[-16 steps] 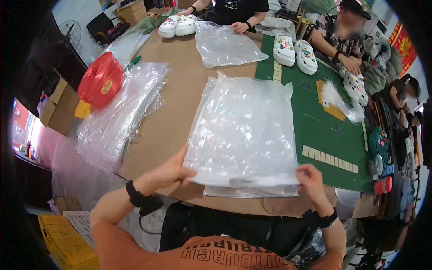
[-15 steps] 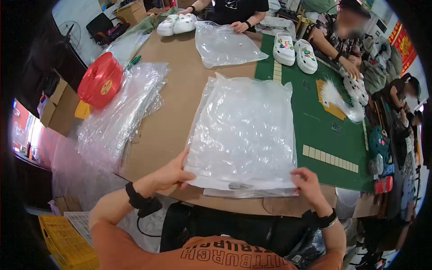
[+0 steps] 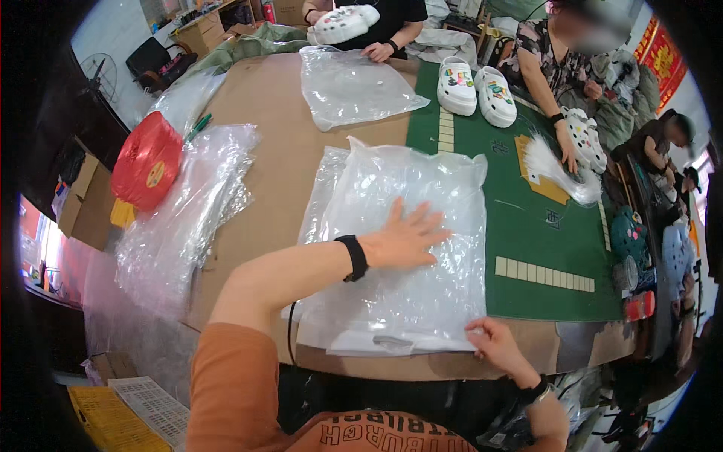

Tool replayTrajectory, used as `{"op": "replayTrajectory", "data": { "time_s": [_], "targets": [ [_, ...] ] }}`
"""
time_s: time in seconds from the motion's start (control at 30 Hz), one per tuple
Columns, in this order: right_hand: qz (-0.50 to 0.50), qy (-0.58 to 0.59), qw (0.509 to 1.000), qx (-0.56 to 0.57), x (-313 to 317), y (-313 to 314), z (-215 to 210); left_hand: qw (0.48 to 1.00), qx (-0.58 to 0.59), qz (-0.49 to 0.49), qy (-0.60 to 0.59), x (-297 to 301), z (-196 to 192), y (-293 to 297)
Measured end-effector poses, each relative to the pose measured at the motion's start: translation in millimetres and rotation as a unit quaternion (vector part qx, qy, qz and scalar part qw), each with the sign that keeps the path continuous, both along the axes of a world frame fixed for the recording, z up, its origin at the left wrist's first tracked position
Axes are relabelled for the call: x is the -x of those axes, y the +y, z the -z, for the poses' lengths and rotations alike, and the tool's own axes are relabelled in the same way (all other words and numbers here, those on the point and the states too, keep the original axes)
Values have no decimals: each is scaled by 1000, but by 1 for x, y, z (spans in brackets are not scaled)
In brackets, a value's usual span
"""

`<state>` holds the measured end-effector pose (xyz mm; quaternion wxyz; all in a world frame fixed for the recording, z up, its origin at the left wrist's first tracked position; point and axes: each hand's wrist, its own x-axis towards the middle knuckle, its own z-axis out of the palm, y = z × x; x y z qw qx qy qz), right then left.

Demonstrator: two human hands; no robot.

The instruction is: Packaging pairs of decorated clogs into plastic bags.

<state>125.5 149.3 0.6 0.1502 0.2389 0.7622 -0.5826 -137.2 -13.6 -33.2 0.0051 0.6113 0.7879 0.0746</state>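
Observation:
A large clear plastic bag (image 3: 410, 188) lies flat on the brown table (image 3: 263, 166) in front of me, on top of other clear bags. My left hand (image 3: 407, 239) rests flat on the middle of the bag, fingers spread. My right hand (image 3: 491, 343) pinches the bag's near right corner at the table's front edge. A black band is on my left wrist.
A heap of clear bags (image 3: 181, 226) and a red round object (image 3: 147, 160) lie at the left. Another clear bag (image 3: 354, 87) lies farther back. White clogs (image 3: 476, 92) stand on the green mat (image 3: 542, 226). Other people work at the far and right sides.
My left hand has moved from the bag's near left edge onto its middle, pressing flat. The right hand stays at the near right corner. The view has shifted closer.

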Motion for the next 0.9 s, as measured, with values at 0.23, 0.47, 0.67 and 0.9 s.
{"op": "replayTrajectory", "data": {
  "time_s": [0.23, 0.47, 0.67, 0.9],
  "targets": [
    [-148, -87, 980, -96, 17, 17, -27, 998, 22, -52, -21, 53, 19, 6],
    [-372, 184, 795, -443, 146, 26, -77, 996, -58, -42, 62, 43, 24, 3],
    [-354, 102, 743, -559, 244, 40, -2, 996, -23, -67, 49, 54, 13, -3],
    [-295, 129, 798, -509, 246, 65, 37, 971, 73, -206, -99, 66, 5, -24]
  ]
}}
